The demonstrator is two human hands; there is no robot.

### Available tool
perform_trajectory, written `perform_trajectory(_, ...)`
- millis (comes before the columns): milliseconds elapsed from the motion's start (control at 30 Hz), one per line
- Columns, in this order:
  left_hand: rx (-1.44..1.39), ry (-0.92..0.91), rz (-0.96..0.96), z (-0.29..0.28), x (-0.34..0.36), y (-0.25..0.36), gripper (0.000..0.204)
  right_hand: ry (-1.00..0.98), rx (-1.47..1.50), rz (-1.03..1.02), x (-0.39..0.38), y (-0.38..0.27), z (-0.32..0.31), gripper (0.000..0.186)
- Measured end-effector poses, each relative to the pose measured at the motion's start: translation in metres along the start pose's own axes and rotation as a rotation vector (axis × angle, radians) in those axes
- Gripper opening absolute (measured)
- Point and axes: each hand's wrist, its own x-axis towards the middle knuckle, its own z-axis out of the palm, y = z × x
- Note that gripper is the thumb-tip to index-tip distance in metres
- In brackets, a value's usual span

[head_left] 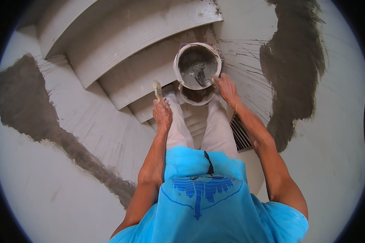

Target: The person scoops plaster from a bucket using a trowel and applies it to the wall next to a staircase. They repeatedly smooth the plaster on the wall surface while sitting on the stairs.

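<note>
- My left grip [162,113]: clamped on a brush [157,89], bristles ahead.
- My right grip [228,89]: at the rim of the upper bucket [176,67]; whether clamped, I cannot tell.
- Grey mix [188,65]: inside that bucket, left of right grip.
- Stair steps [140,52]: beyond left grip.

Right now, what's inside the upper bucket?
The upper bucket holds grey mix, with a dark shape in it, too unclear to name. The mix covers the bottom.

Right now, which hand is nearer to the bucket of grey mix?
Right. The right hand is at the bucket, by its lower right rim; the left hand, gripping a brush, is apart from it, toward the picture's lower left.
</note>
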Motion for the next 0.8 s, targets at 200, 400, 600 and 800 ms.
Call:
perform_trajectory(200,0.086,-0.059,-0.052,0.004,-0.006,0.006,0.021,-0.038,-0.135,-0.142,0.045,0.007,0.025,0.028)
perform_trajectory(400,0.133,-0.135,-0.052,0.006,-0.008,0.017,0.023,-0.040,-0.200,-0.249,0.066,0.010,0.045,0.025)
perform_trajectory(600,0.111,-0.106,-0.063,0.014,-0.012,0.013,0.022,-0.113,-0.199,-0.300,0.074,0.020,0.059,0.023)
perform_trajectory(800,0.137,-0.155,-0.081,0.015,-0.013,0.019,0.018,-0.203,-0.070,-0.262,0.084,0.036,0.069,0.025)
